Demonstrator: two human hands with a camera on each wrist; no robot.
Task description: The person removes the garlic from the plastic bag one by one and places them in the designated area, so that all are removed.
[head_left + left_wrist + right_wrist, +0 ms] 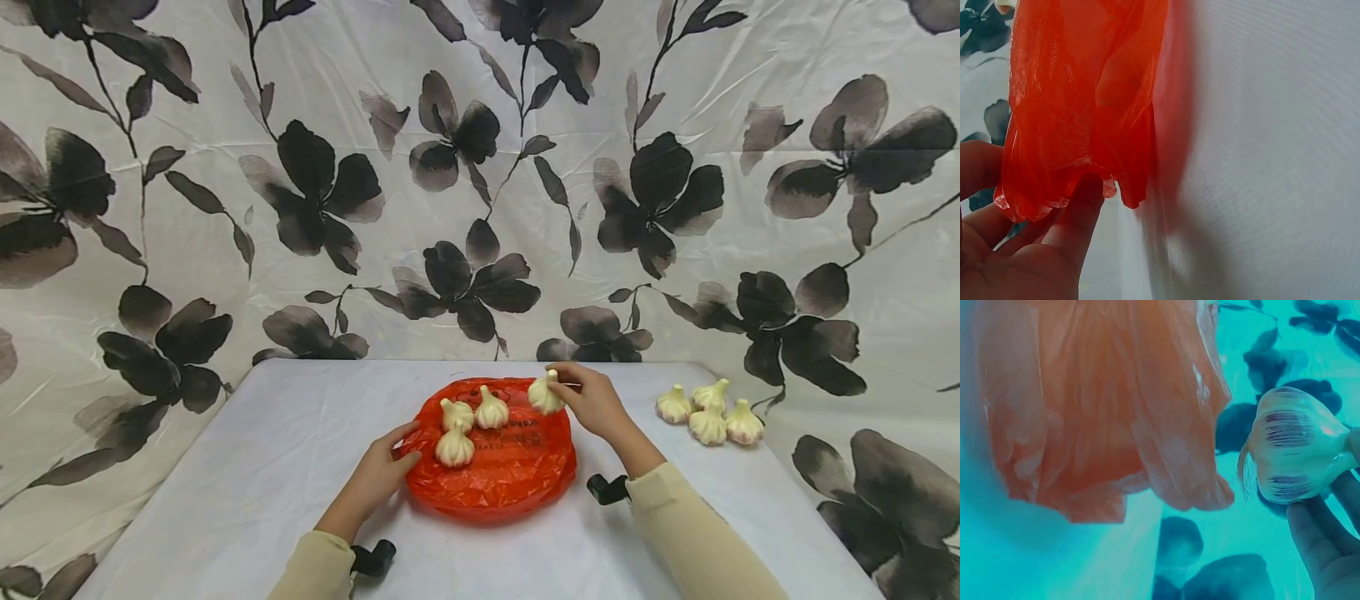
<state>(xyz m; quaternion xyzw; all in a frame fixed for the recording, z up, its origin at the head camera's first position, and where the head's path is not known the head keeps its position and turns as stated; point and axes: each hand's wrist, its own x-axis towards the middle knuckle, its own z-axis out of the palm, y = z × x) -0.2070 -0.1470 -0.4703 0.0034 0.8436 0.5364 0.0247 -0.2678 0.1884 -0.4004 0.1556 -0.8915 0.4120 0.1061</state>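
Note:
A red plastic bag [487, 483], rounded in outline with dark print on it, stands on the white table. Three garlic bulbs [454, 447] rest on top, toward its left and back. My right hand [592, 402] pinches another garlic bulb [546, 394] just above the bag's back right part; the right wrist view shows that bulb [1294, 447] between thumb and fingers, apart from the bag. At the bag's left side, my left hand [378, 475] holds its edge. In the left wrist view, the thumb and fingers lie on opposite sides of the bag [1079, 94].
Several more garlic bulbs [708, 423] lie grouped on the table at the right. The white table [285, 433] ends in front of a floral cloth backdrop [465, 208]. Both wrists carry a small black device [607, 490].

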